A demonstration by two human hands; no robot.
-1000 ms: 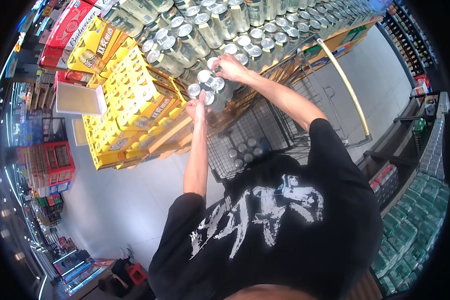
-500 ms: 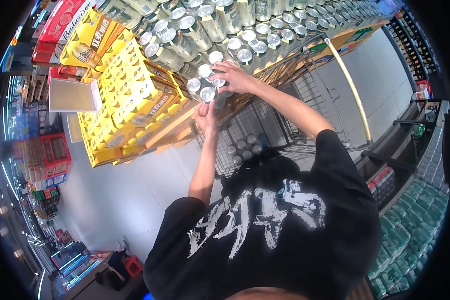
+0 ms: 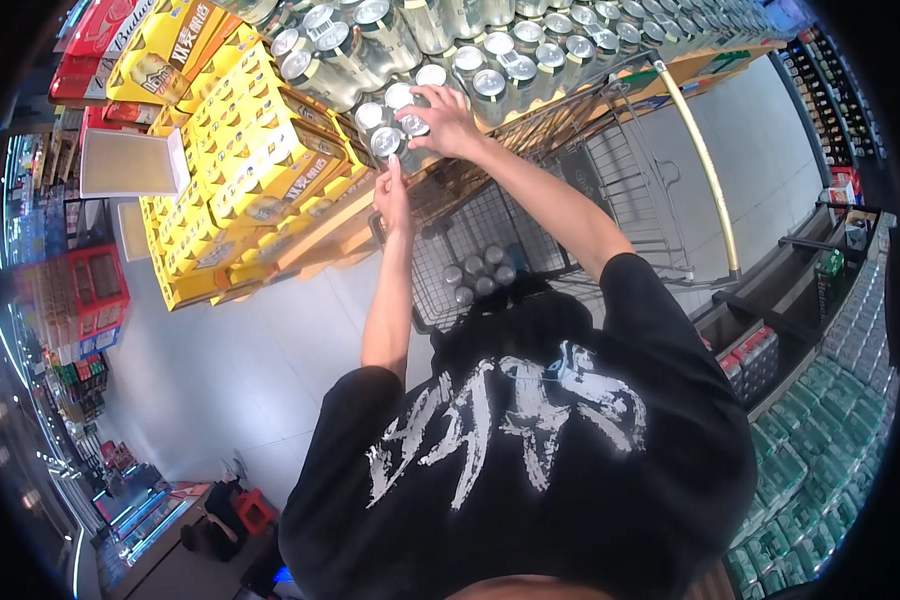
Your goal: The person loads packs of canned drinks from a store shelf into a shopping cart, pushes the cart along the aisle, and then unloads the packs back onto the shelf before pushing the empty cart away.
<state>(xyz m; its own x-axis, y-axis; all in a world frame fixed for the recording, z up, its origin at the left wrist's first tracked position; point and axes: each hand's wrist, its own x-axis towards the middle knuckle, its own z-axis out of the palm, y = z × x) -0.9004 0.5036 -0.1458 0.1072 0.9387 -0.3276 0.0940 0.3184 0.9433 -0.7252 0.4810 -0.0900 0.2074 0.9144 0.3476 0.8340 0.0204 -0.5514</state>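
Observation:
Both hands are on a cluster of silver-topped drink cans [image 3: 384, 141] at the near edge of a large can display, and the cans move together like a pack. My right hand [image 3: 448, 125] reaches over the cluster's right side, its fingers bent over the can tops. Against the near side, low down, is my left hand [image 3: 394, 203], thumb pointing up along the front can and the other fingers curled. Taller rows of matching cans [image 3: 335, 45] stand behind. Below my arms, a wire shopping cart [image 3: 428, 262] holds another group of cans [image 3: 479, 272].
Yellow beer cartons [image 3: 270, 150] are stacked left of the cluster, with red Budweiser boxes [image 3: 120, 25] behind. The cart's yellow handle [image 3: 705, 165] stands to the right. Green-wrapped packs [image 3: 810, 470] fill the lower right. An open white box [image 3: 130, 165] juts out at left.
The cluster of cans has moved away from me and a little left, toward the display, with both hands still on it. The whole view has shifted slightly as well.

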